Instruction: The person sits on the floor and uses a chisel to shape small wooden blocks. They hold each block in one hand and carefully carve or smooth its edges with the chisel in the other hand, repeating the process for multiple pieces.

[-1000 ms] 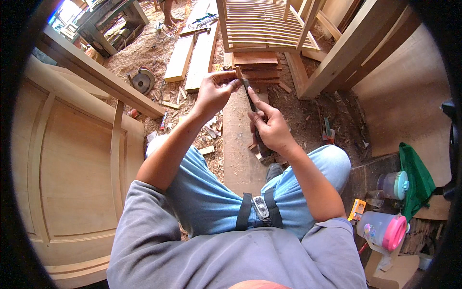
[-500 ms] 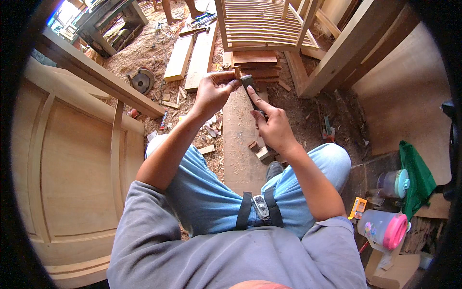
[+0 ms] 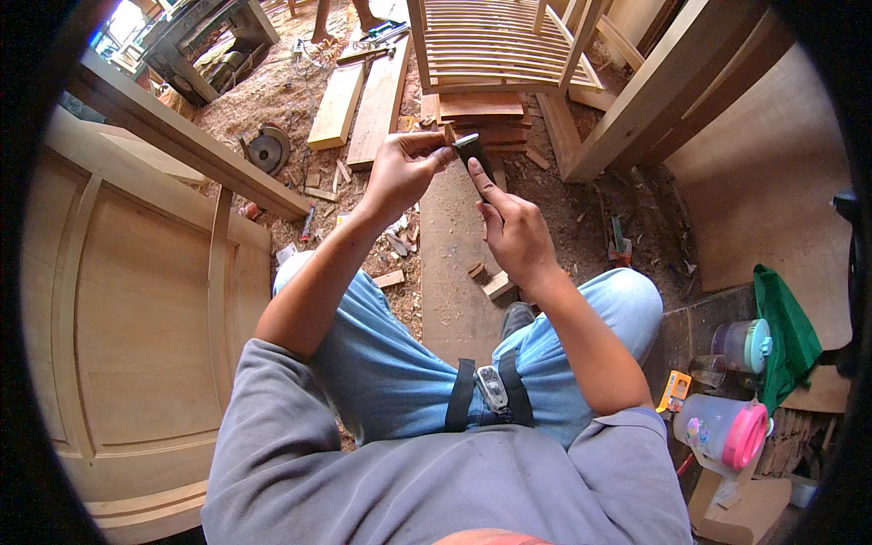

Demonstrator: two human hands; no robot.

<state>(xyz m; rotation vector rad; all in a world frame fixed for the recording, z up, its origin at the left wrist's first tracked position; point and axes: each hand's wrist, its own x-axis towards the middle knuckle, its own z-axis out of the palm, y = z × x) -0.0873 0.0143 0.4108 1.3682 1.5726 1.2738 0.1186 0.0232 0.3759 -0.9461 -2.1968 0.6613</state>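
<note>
Out in front of me, my left hand (image 3: 400, 174) pinches a small brown piece of wood (image 3: 449, 133) between thumb and fingers. My right hand (image 3: 520, 234) is closed around a dark, flat-bladed tool (image 3: 469, 148), its index finger stretched along the tool. The blade's pale end is close to the wood piece and my left fingertips; I cannot tell whether they touch. Beneath both hands runs a flat wooden board (image 3: 454, 232), sprinkled with shavings. A small wood block (image 3: 498, 285) lies on it near my foot.
Stacked reddish boards (image 3: 481, 107) and a slatted wooden frame (image 3: 490, 50) stand ahead. A panelled door (image 3: 154, 309) is at left, a circular saw (image 3: 267, 151) on the floor beyond. Thick posts (image 3: 654, 100) and a pink-lidded container (image 3: 727, 431) are at right. Someone's bare legs (image 3: 322, 20) show far off.
The tool's pale end has shifted slightly up, and its blade is tilted a little differently. My left hand has risen slightly, still pinching the wood piece.
</note>
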